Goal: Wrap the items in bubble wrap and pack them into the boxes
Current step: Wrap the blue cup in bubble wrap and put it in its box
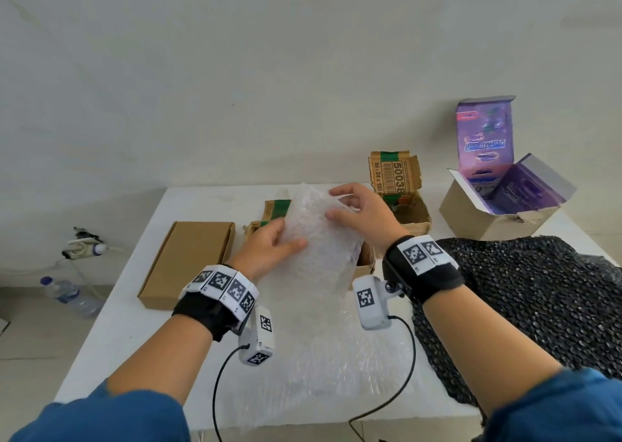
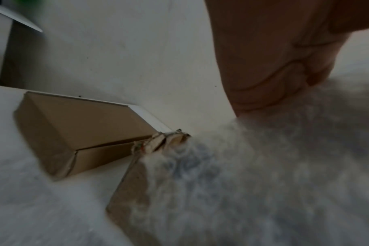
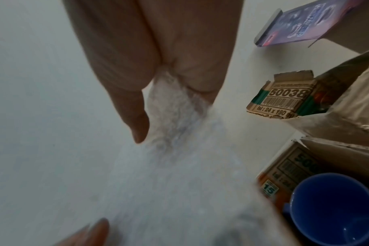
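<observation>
A sheet of clear bubble wrap (image 1: 319,250) is held up over the white table (image 1: 134,324), its lower part trailing on the tabletop toward me. My left hand (image 1: 291,236) grips its left edge, thumb in front. My right hand (image 1: 331,202) pinches the top edge; in the right wrist view the fingers (image 3: 190,66) squeeze the bubble wrap (image 3: 175,103). Whether anything is inside the wrap does not show. A blue mug (image 3: 331,209) sits unwrapped in an open cardboard box (image 3: 284,166) just right of the wrap. In the left wrist view my left hand (image 2: 274,66) meets the bubble wrap (image 2: 263,166).
A shut flat brown box (image 1: 188,260) lies at the left. An open green-taped carton (image 1: 404,186) stands at the back, an open purple-printed box (image 1: 505,199) at the far right. Black bubble wrap (image 1: 521,307) covers the right side. A water bottle (image 1: 64,292) lies on the floor.
</observation>
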`<state>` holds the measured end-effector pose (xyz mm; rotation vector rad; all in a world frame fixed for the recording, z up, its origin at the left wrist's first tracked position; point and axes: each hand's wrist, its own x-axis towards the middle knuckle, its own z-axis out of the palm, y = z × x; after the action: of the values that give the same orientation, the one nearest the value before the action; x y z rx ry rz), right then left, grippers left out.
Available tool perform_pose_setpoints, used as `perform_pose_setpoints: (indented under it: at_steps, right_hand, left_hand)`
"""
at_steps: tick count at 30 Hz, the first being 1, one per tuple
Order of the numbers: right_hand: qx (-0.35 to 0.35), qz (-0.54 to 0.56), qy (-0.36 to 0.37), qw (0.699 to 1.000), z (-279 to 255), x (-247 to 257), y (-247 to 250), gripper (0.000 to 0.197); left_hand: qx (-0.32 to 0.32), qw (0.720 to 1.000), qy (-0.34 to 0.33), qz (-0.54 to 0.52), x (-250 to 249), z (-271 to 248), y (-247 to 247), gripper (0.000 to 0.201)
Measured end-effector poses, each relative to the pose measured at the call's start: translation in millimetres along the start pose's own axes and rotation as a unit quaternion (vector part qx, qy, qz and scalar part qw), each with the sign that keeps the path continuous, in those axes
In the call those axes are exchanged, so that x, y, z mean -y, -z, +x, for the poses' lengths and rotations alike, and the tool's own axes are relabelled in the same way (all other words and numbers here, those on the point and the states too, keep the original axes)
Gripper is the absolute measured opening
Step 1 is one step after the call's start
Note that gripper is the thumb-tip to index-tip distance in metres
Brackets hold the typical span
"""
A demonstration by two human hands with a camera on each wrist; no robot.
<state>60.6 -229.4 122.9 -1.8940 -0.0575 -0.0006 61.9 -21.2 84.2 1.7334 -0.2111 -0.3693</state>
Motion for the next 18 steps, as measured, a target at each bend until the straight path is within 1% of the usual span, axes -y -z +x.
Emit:
perform_pose_setpoints:
  at_steps: [2,3,4,5,6,7,8,9,10,12,14,15,17,18]
  right_hand:
    - [-0.079,-0.042,0.007,0.996,7,4,-13,0.054]
    - [-0.098,-0.089,0.032,0.991,8,5,-19,0.061]
    - [-0.1,-0.152,0.076,0.98,8,4,-25,0.066]
    - [-0.085,-0.223,0.128,0.963,8,3,-32,0.071]
    - [-0.053,-0.289,0.171,0.94,9,2,-39,0.077]
    - [-0.011,-0.344,0.197,0.918,10,2,-46,0.084]
    - [0.032,-0.381,0.204,0.901,13,0,-54,0.091]
    - [0.068,-0.399,0.199,0.892,16,-1,-61,0.096]
    - [0.09,-0.4,0.188,0.893,20,-3,-67,0.099]
    - [0.1,-0.368,0.163,0.91,29,-2,-77,0.093]
    - [0.086,-0.329,0.145,0.929,39,-4,-84,0.075]
    - [0.077,-0.325,0.139,0.932,45,-4,-86,0.065]
    - [0.042,-0.334,0.14,0.931,56,-3,-90,0.048]
    - [0.019,-0.34,0.149,0.928,62,-3,-91,0.041]
  left_hand:
    - [-0.036,0.999,-0.01,0.004,7,2,10,0.057]
    - [-0.062,0.998,-0.011,-0.009,10,4,15,0.051]
    - [-0.084,0.996,-0.007,-0.025,11,6,20,0.044]
    - [-0.1,0.994,-0.005,-0.039,12,9,25,0.039]
    - [-0.111,0.993,-0.006,-0.049,11,10,30,0.037]
    - [-0.117,0.991,-0.012,-0.058,10,12,35,0.034]
    - [-0.12,0.991,-0.021,-0.062,8,14,40,0.03]
    - [-0.122,0.99,-0.03,-0.056,7,17,45,0.025]
    - [-0.123,0.991,-0.036,-0.049,4,19,49,0.021]
    - [-0.122,0.99,-0.046,-0.056,2,24,59,0.018]
    - [-0.121,0.99,-0.059,-0.053,3,31,69,0.025]
    - [-0.126,0.989,-0.066,-0.042,5,35,73,0.026]
    - [-0.16,0.984,-0.08,-0.022,12,42,82,0.022]
    - [-0.182,0.98,-0.081,-0.007,17,46,86,0.026]
